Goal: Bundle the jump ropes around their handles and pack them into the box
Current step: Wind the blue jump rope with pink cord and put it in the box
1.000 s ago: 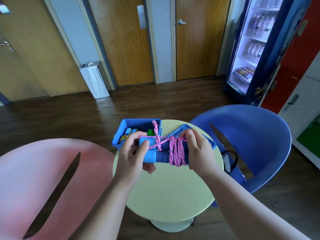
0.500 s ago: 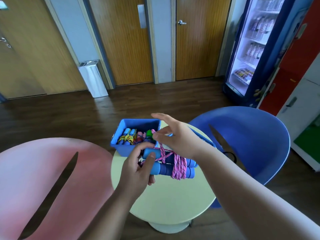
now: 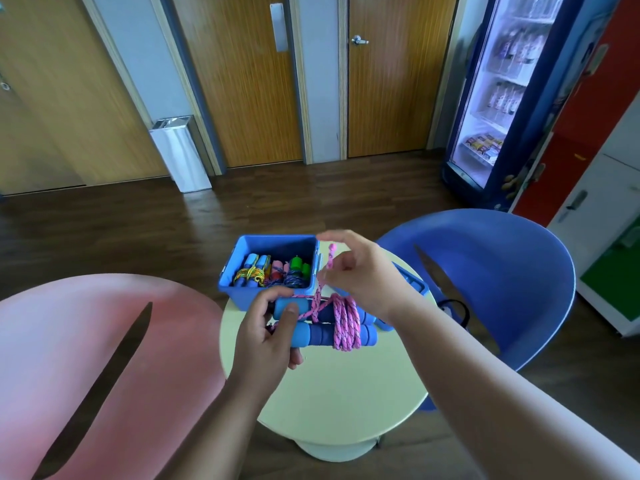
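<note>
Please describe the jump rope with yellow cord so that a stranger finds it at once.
On the far side of the round pale table stands an open blue box. The yellow-cord bundle lies at the box's left end: blue handles wound with yellow cord; its neighbours show pink handles and green handles.

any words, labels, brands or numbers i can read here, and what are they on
No text reads clearly anywhere.
Too blurred: bottle labels in the fridge.
Too small: snack packs on its bottom shelf.
No print shows on the blue box or the jump rope handles.
</note>
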